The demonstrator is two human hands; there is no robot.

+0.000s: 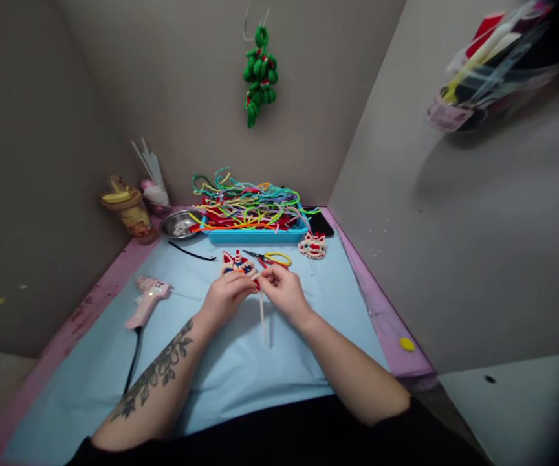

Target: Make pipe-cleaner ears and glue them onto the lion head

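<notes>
My left hand (226,294) and my right hand (284,289) meet over the light blue mat (241,362), fingers pinched together. Between them they hold a small red, white and blue pipe-cleaner figure (237,263), with a pale cream pipe cleaner (262,314) hanging down from the pinch toward me. Yellow-handled scissors (270,259) lie just beyond my right hand. A second small red and white figure (312,245) rests farther right on the mat.
A blue tray (255,234) heaped with coloured pipe cleaners stands at the back. Left of it are a metal bowl (178,224) and a lidded cup (129,213). A pink glue gun (146,301) lies at left. A green ornament (259,74) hangs on the wall.
</notes>
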